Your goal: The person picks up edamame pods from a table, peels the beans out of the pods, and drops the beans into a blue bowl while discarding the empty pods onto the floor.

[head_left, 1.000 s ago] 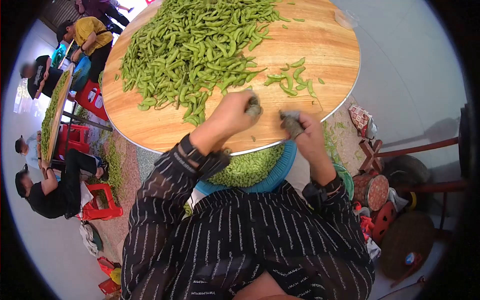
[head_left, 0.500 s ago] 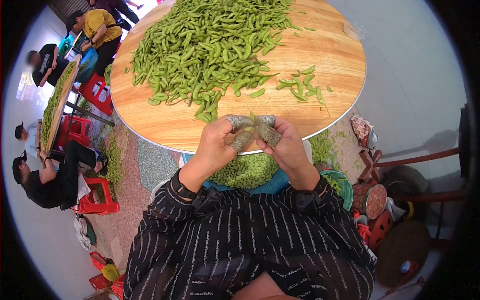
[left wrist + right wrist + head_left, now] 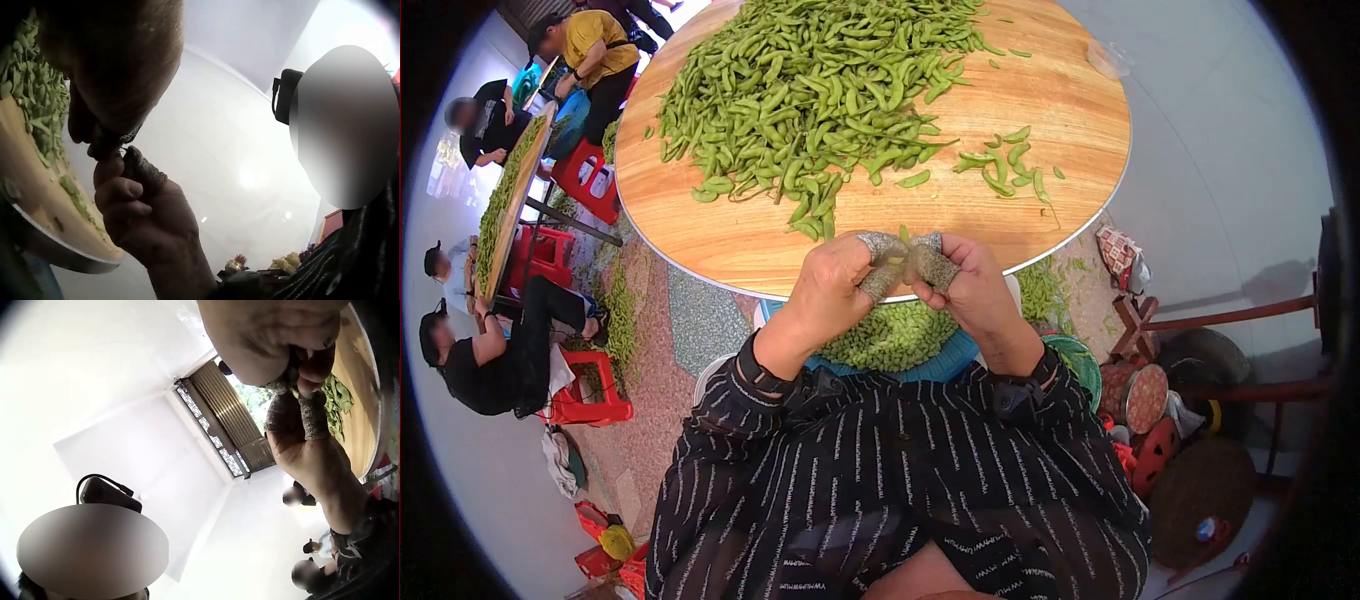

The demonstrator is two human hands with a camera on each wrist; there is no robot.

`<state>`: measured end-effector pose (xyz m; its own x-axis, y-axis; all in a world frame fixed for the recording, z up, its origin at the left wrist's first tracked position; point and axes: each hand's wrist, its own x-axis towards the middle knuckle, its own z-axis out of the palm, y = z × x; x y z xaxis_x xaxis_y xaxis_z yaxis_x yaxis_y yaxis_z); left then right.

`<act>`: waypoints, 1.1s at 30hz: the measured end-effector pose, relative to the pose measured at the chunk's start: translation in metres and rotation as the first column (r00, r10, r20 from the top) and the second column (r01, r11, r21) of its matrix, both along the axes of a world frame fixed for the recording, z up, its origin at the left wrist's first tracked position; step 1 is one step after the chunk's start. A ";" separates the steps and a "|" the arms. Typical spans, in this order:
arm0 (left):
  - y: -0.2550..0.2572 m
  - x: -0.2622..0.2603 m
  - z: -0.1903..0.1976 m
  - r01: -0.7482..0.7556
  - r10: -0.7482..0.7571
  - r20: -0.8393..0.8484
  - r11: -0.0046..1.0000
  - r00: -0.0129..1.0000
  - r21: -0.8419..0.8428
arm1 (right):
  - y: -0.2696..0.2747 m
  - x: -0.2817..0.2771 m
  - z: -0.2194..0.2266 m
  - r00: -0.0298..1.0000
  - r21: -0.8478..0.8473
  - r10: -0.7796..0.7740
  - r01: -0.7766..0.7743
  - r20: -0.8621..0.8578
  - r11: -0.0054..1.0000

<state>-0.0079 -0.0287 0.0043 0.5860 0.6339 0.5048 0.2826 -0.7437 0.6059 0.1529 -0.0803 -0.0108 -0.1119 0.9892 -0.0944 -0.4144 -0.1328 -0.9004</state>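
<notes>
Close together over the near edge of a round wooden table, my two hands meet at the fingertips. Between thumb and forefinger, the left hand pinches a green soybean pod. From the other side the right hand pinches the same pod, most of which the fingers cover. Grey-green wraps cover the thumbs and forefingers, as the right wrist view also shows on the left hand. Shelled green beans fill a blue basin under the hands. A large heap of pods covers the table's far left part.
A few loose pods lie right of the heap. A clear plastic tub sits at the table's right edge. To the right are a green basket and a wooden rack. People sit at another table on the left, among red stools.
One second ago the hands were apart over the table, the left near the heap. Both came together above the basin and have held the pod there for the last half second.
</notes>
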 end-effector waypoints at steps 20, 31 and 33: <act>-0.004 0.006 -0.015 0.015 0.005 -0.099 0.980 0.995 0.199 | 0.002 -0.006 -0.008 0.997 0.057 -0.074 0.075 -0.019 0.996; -0.016 0.008 -0.038 -0.004 0.071 0.165 0.925 0.984 -0.379 | 0.003 -0.016 -0.012 0.970 0.331 -0.152 0.083 0.188 0.940; -0.017 0.007 -0.037 -0.042 0.080 0.120 0.957 0.990 -0.286 | 0.005 -0.015 -0.016 0.968 0.344 -0.145 0.068 0.203 0.936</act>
